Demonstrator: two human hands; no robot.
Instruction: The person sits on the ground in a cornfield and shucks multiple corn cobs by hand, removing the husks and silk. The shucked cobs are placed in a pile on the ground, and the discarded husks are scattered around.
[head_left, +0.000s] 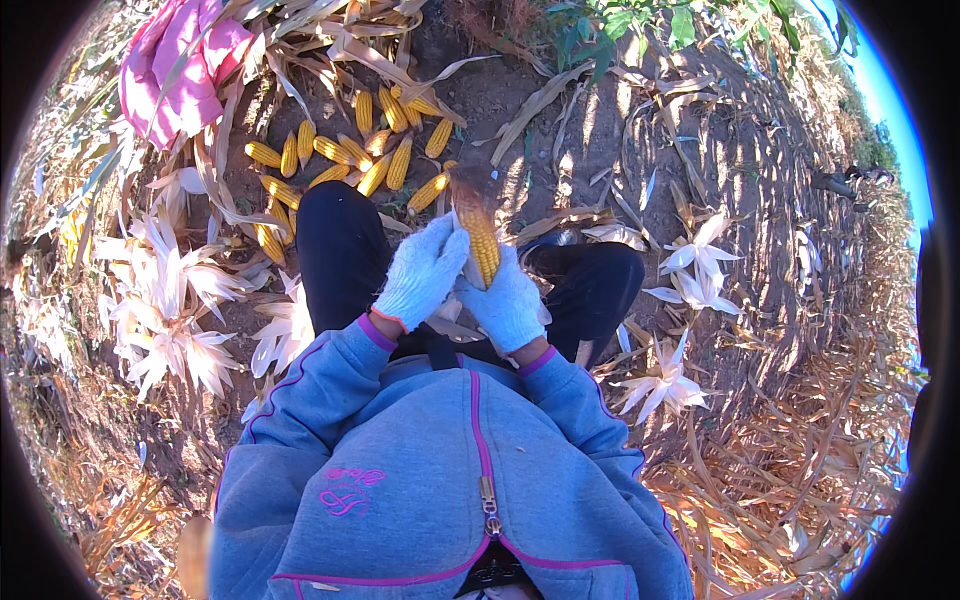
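A partly husked corn cob (484, 244) is held between my hands in front of my lap. Its yellow kernels are bare on the near side, and brown silk hangs at the far tip. My left hand (426, 271), in a white knit glove, grips the cob's left side, where some pale husk remains. Around its lower end closes my right hand (508, 304), gloved likewise. The fingers behind the cob are partly hidden. Beyond my left knee (339, 244), several husked yellow cobs (400, 163) lie loosely heaped on the soil.
Empty husks (176, 292) lie at left, with more husks (701, 262) at right. A pink cloth or sack (176, 75) sits at the far left among dry leaves. Green leaves (622, 26) hang at the top. Dry stalks (795, 457) cover the ground at lower right.
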